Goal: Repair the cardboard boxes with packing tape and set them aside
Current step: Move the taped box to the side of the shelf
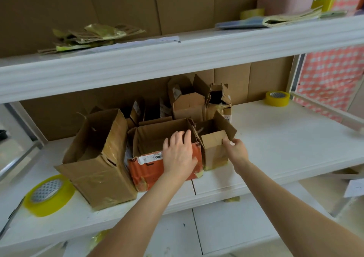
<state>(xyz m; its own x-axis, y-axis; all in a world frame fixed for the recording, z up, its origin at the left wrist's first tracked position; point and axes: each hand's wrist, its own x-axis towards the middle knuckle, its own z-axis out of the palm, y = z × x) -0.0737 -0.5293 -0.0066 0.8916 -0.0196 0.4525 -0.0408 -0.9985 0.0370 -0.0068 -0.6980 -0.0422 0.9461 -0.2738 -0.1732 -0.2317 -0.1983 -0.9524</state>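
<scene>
Several worn cardboard boxes stand open on the white shelf (275,148). My left hand (178,154) lies over the front wall of the orange-fronted box (147,168), fingers hooked over its top edge. My right hand (235,148) pinches the front flap of the small brown box (213,148) just to the right, at its right edge. A tall taped brown box (98,158) stands to the left. A roll of yellow packing tape (48,194) lies at the shelf's front left and another tape roll (277,98) sits at the back right.
More torn boxes (189,103) crowd the back of the shelf. The upper shelf (177,59) overhangs, holding crumpled tape scraps (92,36), papers (275,19) and tape rolls (252,13). Bare shelf surface lies to the right of the boxes.
</scene>
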